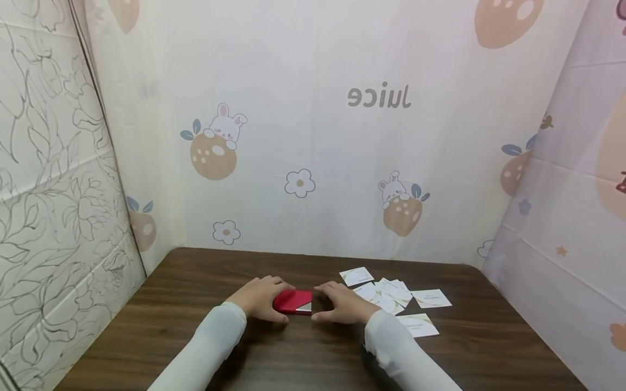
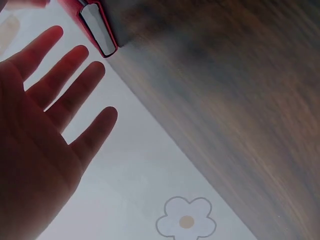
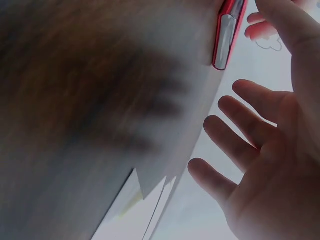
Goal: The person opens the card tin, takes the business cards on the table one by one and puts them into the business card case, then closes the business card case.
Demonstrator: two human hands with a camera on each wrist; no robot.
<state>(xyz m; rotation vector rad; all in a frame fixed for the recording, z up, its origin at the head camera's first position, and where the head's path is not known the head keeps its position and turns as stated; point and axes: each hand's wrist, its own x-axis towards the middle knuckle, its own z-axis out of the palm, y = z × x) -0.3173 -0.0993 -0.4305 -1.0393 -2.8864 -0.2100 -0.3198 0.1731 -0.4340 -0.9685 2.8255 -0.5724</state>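
A red card case (image 1: 293, 300) with a silver edge lies on the dark wooden table (image 1: 186, 326) between my two hands. My left hand (image 1: 260, 298) is at its left end and my right hand (image 1: 343, 303) at its right end. The left wrist view shows the left hand (image 2: 50, 105) with straight, spread fingers just short of the case (image 2: 97, 30). In the right wrist view the right hand (image 3: 260, 145) also has loosely spread fingers beside the case (image 3: 227, 35). Neither hand grips it.
Several white business cards (image 1: 391, 293) lie scattered on the table to the right of my right hand, and some show in the right wrist view (image 3: 145, 200). Patterned cloth walls (image 1: 313, 136) enclose the table at the back and both sides.
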